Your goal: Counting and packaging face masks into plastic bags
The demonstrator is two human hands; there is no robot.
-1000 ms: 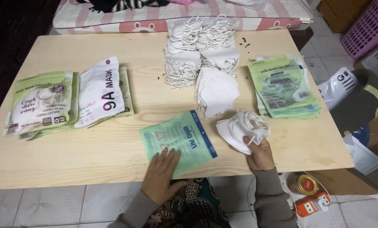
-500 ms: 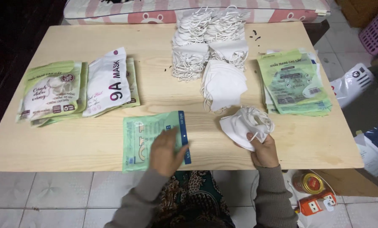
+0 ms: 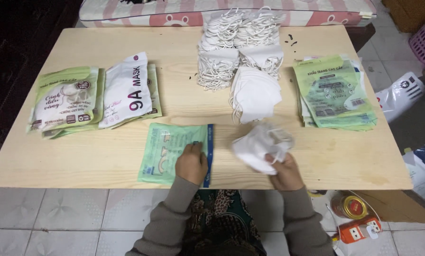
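A pale green flat pouch with a blue edge lies near the front edge of the wooden table. My left hand rests flat on its lower right corner. My right hand grips a small bunch of white face masks just right of the pouch, slightly blurred. Behind it lies a loose pile of white masks, and further back stand taller stacks of masks with ear loops.
Filled green and white pouches lie at the table's left. A stack of empty green pouches sits at the right. A pink striped cushion lies behind. On the tiled floor at right are an orange power strip, a tin and bags.
The pouch has slid left along the front edge under my left hand. My right hand has turned the bunch of masks and shifted it a little toward the pouch.
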